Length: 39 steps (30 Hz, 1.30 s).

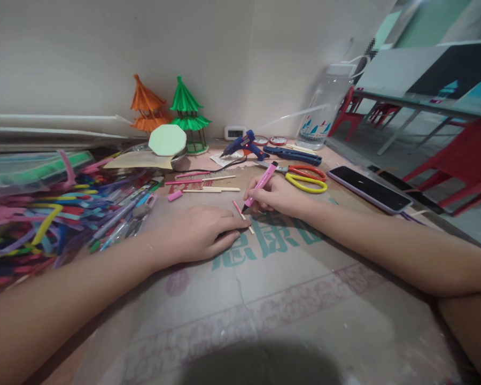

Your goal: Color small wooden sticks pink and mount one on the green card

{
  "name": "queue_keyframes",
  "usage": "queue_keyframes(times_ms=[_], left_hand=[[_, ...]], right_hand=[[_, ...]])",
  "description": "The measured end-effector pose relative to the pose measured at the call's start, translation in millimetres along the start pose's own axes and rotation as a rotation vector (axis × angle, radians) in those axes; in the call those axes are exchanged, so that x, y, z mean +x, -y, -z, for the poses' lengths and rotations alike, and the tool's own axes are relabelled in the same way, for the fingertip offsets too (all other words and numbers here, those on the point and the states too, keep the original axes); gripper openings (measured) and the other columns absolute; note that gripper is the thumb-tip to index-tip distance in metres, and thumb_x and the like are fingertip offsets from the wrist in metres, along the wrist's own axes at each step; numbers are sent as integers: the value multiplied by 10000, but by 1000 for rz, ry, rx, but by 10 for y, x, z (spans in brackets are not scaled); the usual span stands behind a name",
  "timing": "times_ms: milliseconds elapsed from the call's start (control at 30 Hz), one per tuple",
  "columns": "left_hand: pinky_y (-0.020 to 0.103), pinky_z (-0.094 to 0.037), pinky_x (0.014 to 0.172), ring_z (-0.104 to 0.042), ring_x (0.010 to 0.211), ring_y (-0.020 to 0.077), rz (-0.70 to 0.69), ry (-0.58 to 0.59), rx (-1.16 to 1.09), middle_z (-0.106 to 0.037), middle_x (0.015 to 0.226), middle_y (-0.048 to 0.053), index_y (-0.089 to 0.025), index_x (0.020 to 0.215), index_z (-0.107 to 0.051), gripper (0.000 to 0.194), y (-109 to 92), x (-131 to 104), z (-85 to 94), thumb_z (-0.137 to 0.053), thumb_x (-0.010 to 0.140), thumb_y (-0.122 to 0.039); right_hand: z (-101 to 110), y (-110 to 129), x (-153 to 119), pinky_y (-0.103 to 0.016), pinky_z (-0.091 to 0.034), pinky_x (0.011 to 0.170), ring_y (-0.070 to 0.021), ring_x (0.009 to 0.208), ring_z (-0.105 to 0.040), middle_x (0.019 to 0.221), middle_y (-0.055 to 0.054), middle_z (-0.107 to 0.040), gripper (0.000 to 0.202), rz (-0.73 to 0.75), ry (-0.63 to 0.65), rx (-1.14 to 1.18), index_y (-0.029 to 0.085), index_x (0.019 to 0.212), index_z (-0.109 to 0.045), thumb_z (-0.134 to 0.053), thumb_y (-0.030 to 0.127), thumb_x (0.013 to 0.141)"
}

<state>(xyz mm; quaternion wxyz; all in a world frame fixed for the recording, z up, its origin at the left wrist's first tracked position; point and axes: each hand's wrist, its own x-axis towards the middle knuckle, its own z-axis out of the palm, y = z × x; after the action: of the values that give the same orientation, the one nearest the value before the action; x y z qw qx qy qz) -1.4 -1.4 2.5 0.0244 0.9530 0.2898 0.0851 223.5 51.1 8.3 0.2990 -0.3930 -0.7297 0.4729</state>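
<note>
**On the cardboard: a thin stick being coloured pink**

Nearest the camera, both forearms reach forward across the printed cardboard sheet [288,278] that covers the counter. Left hand [202,232] lies flat, palm down, its fingertips [240,229] pressing on the near end of a thin wooden stick [242,215]. Right hand [278,195] is closed around a pink marker [260,184] in a writing grip, wrist resting on the sheet, the tip set down on the stick just beyond the left fingers. The stick is pink along its far part and bare wood at the near end, so the colouring looks partly done; finishing it would call for the left hand to pin the stick firmly while the tip runs along so narrow a surface.

Beyond the hands lie more sticks [208,184], some pink and some plain, and yellow-and-red scissors [307,177]. A phone [369,188] rests to the right. Farther back stand a blue glue gun [244,144] and two paper pagodas [168,112] near the wall.
</note>
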Motion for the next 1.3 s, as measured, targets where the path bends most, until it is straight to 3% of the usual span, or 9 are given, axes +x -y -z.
queue_keyframes(times_ms=[133,367,567,967,1300], left_hand=[[313,-524,870,-717,1028,199,0,-3,-5,-760,1183,2,-294,1296,-665,349,11,-4,-10,-437,1035,-326],[316,-522,860,-716,1017,200,-6,-6,-18,-764,1147,9,-286,1313,-654,354,12,1,-12,-436,1036,-318],[320,-517,880,-713,1028,197,6,15,-11,-758,1176,7,-292,1309,-659,360,1,0,6,-424,1039,-324],[323,-518,870,-717,1011,196,2,27,1,-763,1146,18,-286,1333,-636,368,4,-7,5,-406,1049,-325],[331,-527,891,-719,1037,204,2,16,-11,-761,1181,12,-281,1312,-652,360,-3,4,8,-417,1043,-321]], right_hand=[[-5,-24,18,-180,-346,396,-60,418,-453,574,22,-625,112,8,-46,-31,144,814,-630,-594,219,888],[20,-45,3,-182,-361,423,-69,461,-491,599,0,-644,122,41,39,-39,141,797,-636,-601,228,876],[18,-68,13,-184,-367,425,-67,460,-478,614,6,-642,122,43,-14,-53,144,824,-639,-611,248,881],[28,-62,-12,-189,-357,439,-70,471,-486,619,-2,-651,161,72,29,-85,135,821,-655,-591,259,902],[3,-29,-9,-185,-372,433,-68,464,-483,617,7,-641,128,38,-13,-61,144,821,-634,-595,241,893]])
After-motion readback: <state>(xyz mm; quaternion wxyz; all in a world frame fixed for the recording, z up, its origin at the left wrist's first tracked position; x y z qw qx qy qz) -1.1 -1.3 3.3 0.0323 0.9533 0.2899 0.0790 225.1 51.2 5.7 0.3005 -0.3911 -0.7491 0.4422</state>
